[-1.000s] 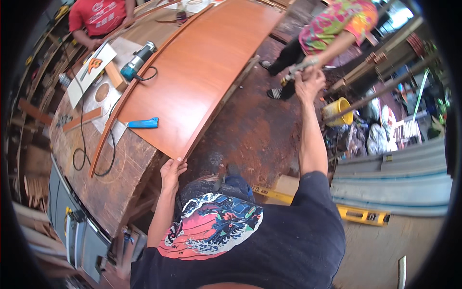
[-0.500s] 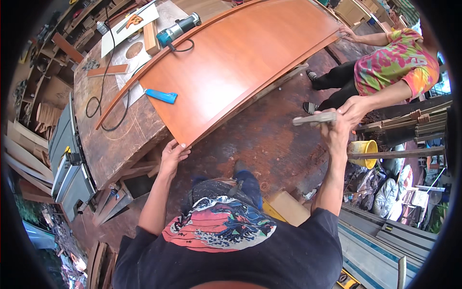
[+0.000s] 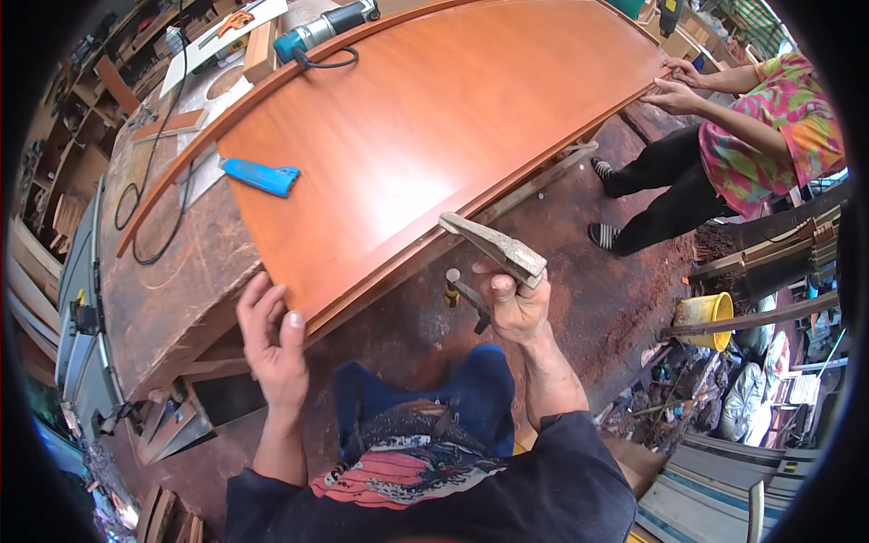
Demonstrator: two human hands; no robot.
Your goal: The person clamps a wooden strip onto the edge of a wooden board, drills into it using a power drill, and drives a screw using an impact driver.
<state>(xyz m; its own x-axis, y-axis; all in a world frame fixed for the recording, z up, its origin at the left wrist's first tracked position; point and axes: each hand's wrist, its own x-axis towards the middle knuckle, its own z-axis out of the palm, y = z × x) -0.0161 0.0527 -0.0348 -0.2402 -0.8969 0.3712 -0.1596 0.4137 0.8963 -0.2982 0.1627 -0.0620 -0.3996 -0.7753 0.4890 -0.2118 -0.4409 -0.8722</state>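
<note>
A long orange-brown wooden panel [image 3: 425, 118] with a slim strip along its near edge lies over the scuffed workbench [image 3: 172, 299]. My left hand [image 3: 274, 339] is at the panel's near left corner, fingers apart and curved beside the edge; whether they touch it is unclear. In my right hand [image 3: 516, 308] is a metal bar clamp [image 3: 489, 246], held at the near edge of the panel, its screw end hanging below. A blue-handled tool [image 3: 260, 178] rests on the panel's left end, beside a long curved wooden strip [image 3: 181, 174].
A co-worker [image 3: 760, 127] grips the panel's far right end with both hands. A corded power tool [image 3: 321, 32], boards and cables lie at the back left. A yellow bucket [image 3: 701, 321], timber and bags fill the right side, with grey sheets below. Crowded shelves line the left.
The clamp has come down and left to the panel's edge in my right hand, away from the co-worker's hand, which is now on the panel. My left hand has released the corner and spread.
</note>
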